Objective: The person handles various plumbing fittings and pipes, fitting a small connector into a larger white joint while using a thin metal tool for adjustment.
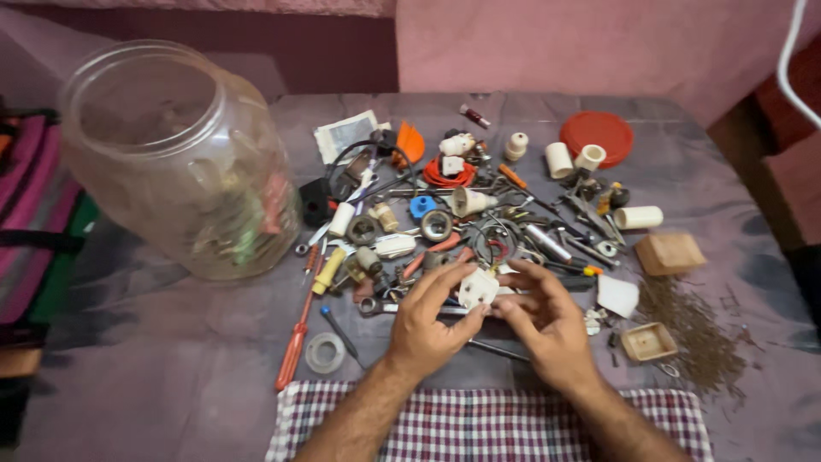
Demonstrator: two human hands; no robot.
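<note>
Both my hands meet over the near edge of a pile of small hardware. My left hand and my right hand pinch a small white plastic electrical fitting between their fingertips, just above the grey cloth-covered table. Right behind the fitting lie pliers with red handles, a metal ring and tangled wires. A metal rod runs under my left hand.
A large clear plastic jar stands at the left. A red-handled screwdriver and a tape roll lie front left. A red lid, white tubes, a small wooden box, a tray and scattered nails sit right. A checked cloth covers my lap.
</note>
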